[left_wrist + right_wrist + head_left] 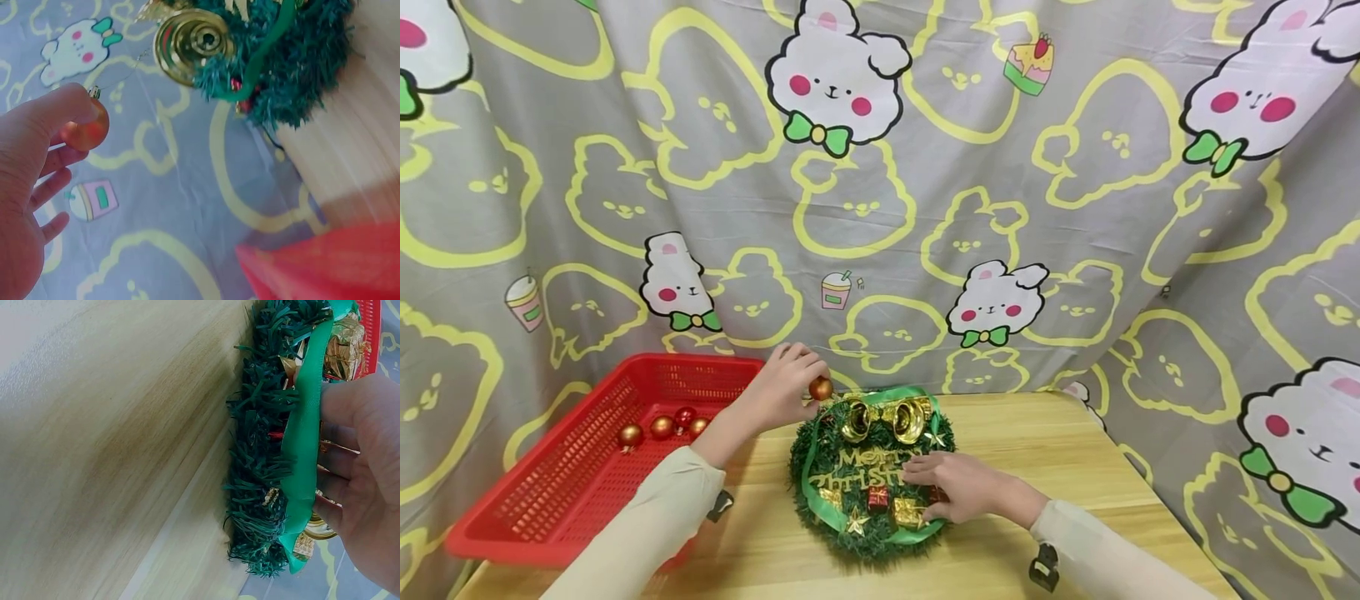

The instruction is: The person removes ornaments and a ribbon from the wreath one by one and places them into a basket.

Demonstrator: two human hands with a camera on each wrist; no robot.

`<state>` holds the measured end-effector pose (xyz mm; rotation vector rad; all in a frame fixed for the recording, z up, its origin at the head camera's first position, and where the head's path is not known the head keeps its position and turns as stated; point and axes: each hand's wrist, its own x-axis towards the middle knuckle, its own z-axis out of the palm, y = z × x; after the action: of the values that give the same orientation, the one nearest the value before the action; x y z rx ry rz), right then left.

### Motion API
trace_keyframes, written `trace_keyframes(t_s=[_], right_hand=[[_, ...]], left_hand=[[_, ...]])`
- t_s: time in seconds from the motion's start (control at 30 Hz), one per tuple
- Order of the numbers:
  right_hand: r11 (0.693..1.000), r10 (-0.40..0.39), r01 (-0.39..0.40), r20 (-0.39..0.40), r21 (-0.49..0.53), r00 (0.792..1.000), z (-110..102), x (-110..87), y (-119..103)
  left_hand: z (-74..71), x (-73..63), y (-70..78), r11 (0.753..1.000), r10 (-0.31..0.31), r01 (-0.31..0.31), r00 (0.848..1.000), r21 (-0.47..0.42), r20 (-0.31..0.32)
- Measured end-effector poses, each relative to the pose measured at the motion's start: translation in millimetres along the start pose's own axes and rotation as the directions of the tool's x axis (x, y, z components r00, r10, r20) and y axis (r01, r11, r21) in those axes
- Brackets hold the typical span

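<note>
My left hand (781,387) pinches an orange-gold Christmas ball (821,388) between thumb and fingers, above the upper left edge of a green tinsel wreath (868,546). In the left wrist view the ball (92,131) has a metal cap with a thin thread running from it, and the other fingers are spread. My right hand (962,485) rests on the wreath's right side, fingers extended over the gold "Merry Christmas" lettering (865,477). In the right wrist view, a green ribbon (306,425) lies along the wreath beside that hand. Gold bells (910,421) sit at the top.
A red plastic basket (647,360) stands at the left of the wooden table (1015,425), with several red and gold balls (662,427) inside. A patterned curtain (865,208) hangs behind the table and along its right side.
</note>
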<state>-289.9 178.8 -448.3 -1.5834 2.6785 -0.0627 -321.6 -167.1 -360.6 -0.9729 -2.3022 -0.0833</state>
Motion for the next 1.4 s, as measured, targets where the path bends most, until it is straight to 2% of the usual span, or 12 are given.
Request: trace_keyframes(t_s=[0.23,0.47,0.67,0.8,1.0,1.23,1.4], right_hand=[[1.0,-0.006,0.006,-0.002,-0.003,1.0,-0.1,-0.2,0.0],[1.0,0.0,0.0,0.007,-0.009,1.0,0.1,0.3,0.4],[1.0,-0.005,0.005,0.001,-0.018,1.0,-1.7,1.9,0.1],[1.0,0.004,-0.004,0.012,-0.018,1.0,-3.0,1.8,-0.6],[1.0,0.012,-0.012,0.019,-0.019,1.0,-3.8,1.5,-0.9],[1.0,0.016,-0.016,0.022,-0.017,1.0,-4.6,1.7,-1.4],[1.0,0.017,-0.017,0.025,-0.016,1.0,-4.6,2.1,-2.7]], left_hand=[[-16.8,-12.6,-17.4,0.997,-0.077,0.077,0.997,-0.004,0.004],[-31.1,-29.3,-41.1,0.992,-0.127,0.126,0.99,-0.016,-0.062],[-39.5,-44.1,-61.1,0.979,-0.2,0.203,0.977,0.027,-0.077],[-40.4,-54.7,-73.5,0.966,-0.25,0.255,0.964,0.047,-0.091],[-33.9,-70.3,-92.7,0.944,-0.326,0.329,0.941,0.026,-0.095],[-22.5,-84.3,-106.1,0.906,-0.422,0.422,0.906,0.006,-0.025],[-12.0,-92.8,-111.6,0.877,-0.481,0.481,0.875,0.01,0.055]])
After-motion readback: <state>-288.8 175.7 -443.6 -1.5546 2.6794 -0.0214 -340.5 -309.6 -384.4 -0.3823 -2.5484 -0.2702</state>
